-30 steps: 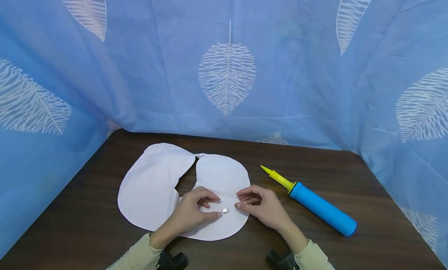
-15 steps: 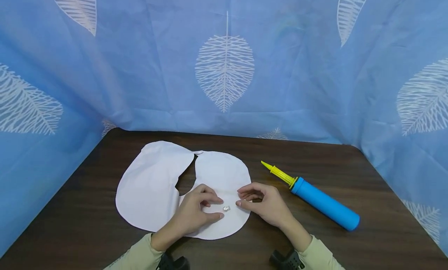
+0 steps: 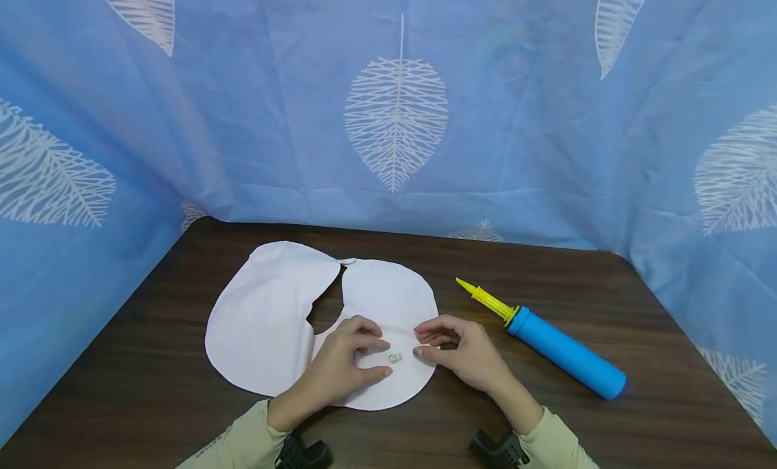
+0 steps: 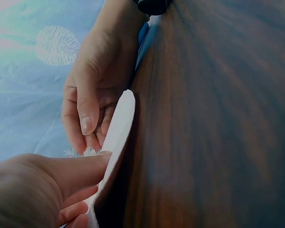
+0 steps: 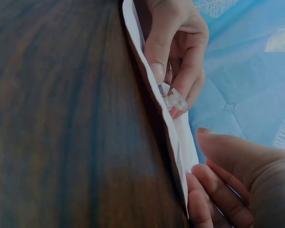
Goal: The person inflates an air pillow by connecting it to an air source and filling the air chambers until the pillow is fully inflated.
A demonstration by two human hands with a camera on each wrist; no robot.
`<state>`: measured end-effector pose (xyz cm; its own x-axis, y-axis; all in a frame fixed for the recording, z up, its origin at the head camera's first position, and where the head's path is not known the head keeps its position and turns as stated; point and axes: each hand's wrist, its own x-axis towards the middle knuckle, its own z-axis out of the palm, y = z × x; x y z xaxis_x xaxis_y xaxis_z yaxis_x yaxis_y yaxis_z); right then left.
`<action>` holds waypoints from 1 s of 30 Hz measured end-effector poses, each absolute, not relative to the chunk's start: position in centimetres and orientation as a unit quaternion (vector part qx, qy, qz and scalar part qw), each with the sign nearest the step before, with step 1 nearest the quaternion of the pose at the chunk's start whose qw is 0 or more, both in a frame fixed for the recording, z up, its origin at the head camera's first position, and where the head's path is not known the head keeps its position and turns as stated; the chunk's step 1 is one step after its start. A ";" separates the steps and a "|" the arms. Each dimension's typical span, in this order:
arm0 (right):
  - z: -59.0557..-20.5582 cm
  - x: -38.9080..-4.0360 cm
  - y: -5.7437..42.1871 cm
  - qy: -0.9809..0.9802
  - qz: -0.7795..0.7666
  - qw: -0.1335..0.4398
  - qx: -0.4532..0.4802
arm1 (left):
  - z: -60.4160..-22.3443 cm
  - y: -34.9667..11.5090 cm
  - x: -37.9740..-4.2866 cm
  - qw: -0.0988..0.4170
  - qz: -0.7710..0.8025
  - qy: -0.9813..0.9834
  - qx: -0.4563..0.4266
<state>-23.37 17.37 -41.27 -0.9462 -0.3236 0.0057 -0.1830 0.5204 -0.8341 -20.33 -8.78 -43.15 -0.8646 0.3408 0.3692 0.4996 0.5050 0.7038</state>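
Observation:
A flat white inflatable neck pillow (image 3: 257,320), curved round a central gap, lies on the dark wooden table. Its small clear valve (image 3: 395,357) sticks up from the right lobe; the right wrist view shows the clear valve (image 5: 174,99) with its cap off to one side. My left hand (image 3: 340,361) rests on that lobe, thumb and index finger spread on either side of the valve, a gap between their tips. My right hand (image 3: 464,354) hovers at the lobe's right edge, fingers loosely bent, thumb apart from them, with nothing held.
A blue hand pump (image 3: 567,352) with a yellow nozzle (image 3: 485,299) lies right of the pillow, nozzle toward the back left. Blue leaf-print cloth (image 3: 291,152) hangs behind and along both sides of the table (image 3: 655,388).
The whole head view has shifted slightly. The valve's outline looks different, with a small piece now showing at its right. Both hands keep nearly the same place and pose over the pillow.

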 end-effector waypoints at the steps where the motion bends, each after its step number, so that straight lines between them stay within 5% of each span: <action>1: -41.3 -23.3 17.4 0.868 -0.468 0.077 -0.145 | -43.1 -8.8 -20.3 0.088 -0.431 -0.865 -0.242; 30: -41.3 -23.2 17.2 0.874 -0.452 0.057 -0.172 | -43.2 -8.8 -20.5 0.079 -0.424 -0.873 -0.228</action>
